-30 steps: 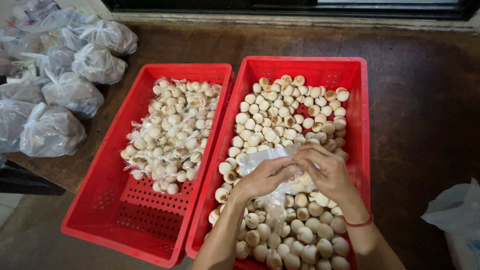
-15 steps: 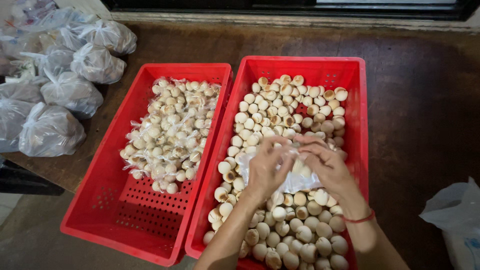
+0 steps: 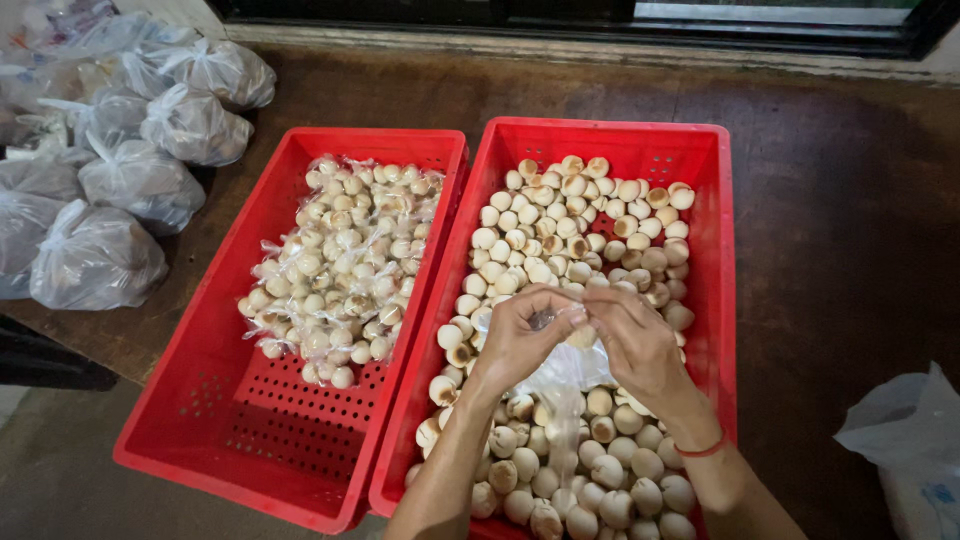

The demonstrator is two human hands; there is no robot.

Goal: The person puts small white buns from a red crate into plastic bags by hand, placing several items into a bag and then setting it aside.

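Both hands meet over the right red crate (image 3: pixel 710 200), which holds several loose round pale buns (image 3: pixel 570 230). My left hand (image 3: pixel 515 335) and my right hand (image 3: pixel 635 340) pinch the top of a small clear plastic bag (image 3: pixel 565 370) that hangs between them with a few buns inside. A red band circles my right wrist. In the left red crate (image 3: pixel 240 430) lies a pile of small clear bags filled with buns (image 3: pixel 340 270).
Several larger knotted clear bags (image 3: pixel 95 255) lie on the dark brown table (image 3: pixel 840 250) at the far left. A white plastic bag (image 3: pixel 915 440) sits at the right edge. The near half of the left crate shows its bare perforated floor.
Both hands have lifted off the loose buns and come together higher up, gathering the neck of the small clear bag between the fingertips.
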